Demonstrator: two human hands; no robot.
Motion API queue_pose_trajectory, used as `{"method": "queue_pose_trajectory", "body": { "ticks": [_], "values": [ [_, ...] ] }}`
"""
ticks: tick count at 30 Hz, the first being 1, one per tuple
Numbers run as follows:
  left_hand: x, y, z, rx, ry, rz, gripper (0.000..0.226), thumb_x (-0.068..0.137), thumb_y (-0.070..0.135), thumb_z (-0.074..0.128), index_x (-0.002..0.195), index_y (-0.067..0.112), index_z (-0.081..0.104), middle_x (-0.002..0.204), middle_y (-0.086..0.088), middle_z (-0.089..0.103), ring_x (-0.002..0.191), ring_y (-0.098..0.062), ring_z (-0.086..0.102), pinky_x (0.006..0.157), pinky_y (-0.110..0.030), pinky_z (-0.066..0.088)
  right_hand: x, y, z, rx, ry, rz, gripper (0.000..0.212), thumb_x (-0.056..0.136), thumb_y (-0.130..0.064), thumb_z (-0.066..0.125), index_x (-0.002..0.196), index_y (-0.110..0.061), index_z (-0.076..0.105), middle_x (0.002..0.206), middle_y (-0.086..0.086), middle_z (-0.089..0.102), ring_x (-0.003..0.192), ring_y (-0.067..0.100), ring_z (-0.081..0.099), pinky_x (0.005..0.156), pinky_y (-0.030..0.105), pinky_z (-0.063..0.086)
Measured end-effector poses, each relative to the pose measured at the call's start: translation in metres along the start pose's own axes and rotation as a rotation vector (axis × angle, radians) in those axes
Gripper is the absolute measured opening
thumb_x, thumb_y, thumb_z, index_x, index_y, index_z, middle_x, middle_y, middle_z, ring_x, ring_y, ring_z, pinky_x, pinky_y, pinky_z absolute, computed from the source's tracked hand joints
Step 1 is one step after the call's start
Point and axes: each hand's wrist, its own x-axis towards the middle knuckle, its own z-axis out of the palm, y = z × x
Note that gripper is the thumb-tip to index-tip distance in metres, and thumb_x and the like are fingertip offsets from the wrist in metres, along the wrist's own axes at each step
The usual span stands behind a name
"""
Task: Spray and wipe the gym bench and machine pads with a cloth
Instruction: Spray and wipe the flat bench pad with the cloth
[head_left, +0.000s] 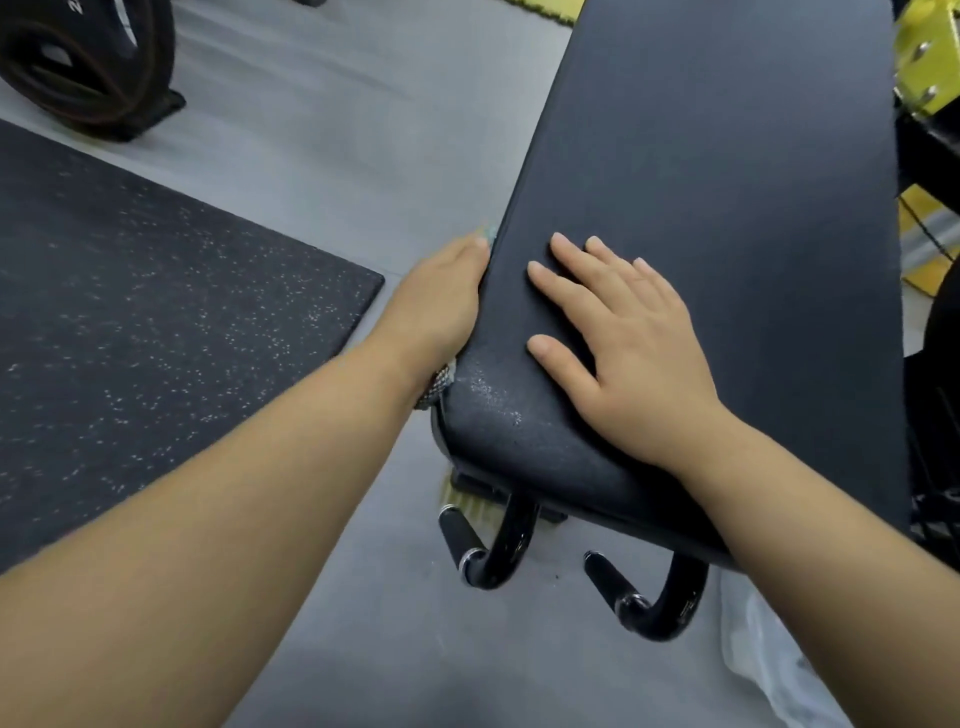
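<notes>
Cloth (440, 385) mostly hidden under left grip (441, 306), pressed by straight fingers against left side edge of black bench pad (727, 156); spray droplets (491, 395) on near corner. Right grip (628, 338) flat on top, fingers spread, holding nothing. Speckled mat (156, 286) on floor, left

The long black bench pad (701, 182) has droplets (485, 389) on its near left corner. Grey cloth (440, 387) shows against that corner's side.
</notes>
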Motion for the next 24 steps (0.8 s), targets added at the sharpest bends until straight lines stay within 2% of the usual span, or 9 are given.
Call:
{"method": "queue_pose_trajectory", "body": {
  "ticks": [3,6,8,11,13,16,20,22,24],
  "values": [
    [-0.021,-0.015,-0.006,-0.119,-0.023,-0.03,0.029,0.1,0.027,0.039,0.094,0.027,0.067,0.084,0.024,0.066,0.075,0.017,0.057,0.066,0.0,0.043,0.0,0.0,-0.001,0.024,0.009,-0.001,0.057,0.091,-0.051,0.032,0.138,-0.023,0.046,0.148,-0.001,0.038,0.138,0.023,0.031,0.113,0.039,0.016],
    [-0.049,-0.032,-0.013,-0.21,-0.004,-0.032,0.031,0.1,0.022,0.039,0.083,0.029,0.065,0.076,0.032,0.066,0.074,0.021,0.056,0.067,0.002,0.042,0.008,0.006,-0.01,0.044,0.045,-0.034,0.053,0.091,-0.049,0.034,0.132,-0.021,0.053,0.141,-0.002,0.048,0.128,0.022,0.043,0.101,0.034,0.024],
    [-0.039,-0.027,-0.01,-0.169,0.016,-0.038,0.029,0.1,0.022,0.038,0.095,0.023,0.067,0.09,0.026,0.066,0.076,0.015,0.057,0.071,0.001,0.039,0.026,0.017,-0.015,0.059,0.089,-0.043,0.05,0.092,-0.046,0.035,0.127,-0.018,0.057,0.131,-0.002,0.056,0.117,0.025,0.05,0.091,0.033,0.031],
    [0.009,0.006,0.001,-0.019,0.003,-0.052,0.035,0.101,0.022,0.032,0.112,0.007,0.062,0.11,0.001,0.06,0.084,-0.001,0.047,0.066,-0.004,0.035,0.068,0.045,-0.023,-0.015,0.157,0.02,0.049,0.092,-0.045,0.036,0.123,-0.016,0.06,0.131,0.002,0.055,0.119,0.029,0.047,0.092,0.038,0.033],
    [0.035,0.021,0.007,0.015,0.003,0.02,0.033,0.102,0.023,0.029,0.11,0.012,0.06,0.108,0.002,0.056,0.082,0.004,0.042,0.063,0.0,0.032,0.091,0.065,-0.023,-0.06,0.134,0.107,0.046,0.093,-0.045,0.039,0.125,-0.018,0.057,0.137,0.002,0.048,0.127,0.028,0.04,0.098,0.04,0.029],
    [0.034,0.022,0.007,0.1,-0.055,0.023,0.035,0.102,0.033,0.027,0.128,0.028,0.05,0.11,0.02,0.047,0.088,0.013,0.037,0.061,0.004,0.029,0.102,0.081,-0.014,-0.05,0.082,0.223,0.043,0.094,-0.044,0.041,0.129,-0.022,0.053,0.141,-0.002,0.044,0.13,0.024,0.035,0.101,0.037,0.026],
    [-0.012,0.005,-0.003,0.061,-0.007,-0.071,0.022,0.101,0.029,0.035,0.091,0.043,0.047,0.081,0.037,0.043,0.072,0.02,0.046,0.058,0.009,0.026,0.094,0.078,-0.004,-0.035,0.147,0.238,0.046,0.092,-0.044,0.038,0.128,-0.021,0.054,0.14,-0.002,0.046,0.127,0.024,0.04,0.1,0.038,0.028],
    [-0.003,0.012,-0.004,0.121,0.011,-0.114,0.026,0.102,0.024,0.036,0.085,0.038,0.051,0.08,0.031,0.048,0.072,0.011,0.049,0.059,0.007,0.028,0.096,0.077,-0.004,-0.025,0.159,0.232,0.046,0.091,-0.042,0.039,0.126,-0.018,0.055,0.138,0.001,0.048,0.127,0.026,0.041,0.1,0.041,0.03],
    [0.032,0.028,0.003,0.212,-0.008,-0.161,0.029,0.102,0.024,0.034,0.093,0.02,0.061,0.094,0.008,0.064,0.082,-0.008,0.052,0.062,-0.012,0.033,0.097,0.075,-0.005,-0.025,0.164,0.242,0.044,0.091,-0.041,0.041,0.124,-0.017,0.056,0.137,0.002,0.049,0.128,0.027,0.041,0.101,0.042,0.03]
  ]
}}
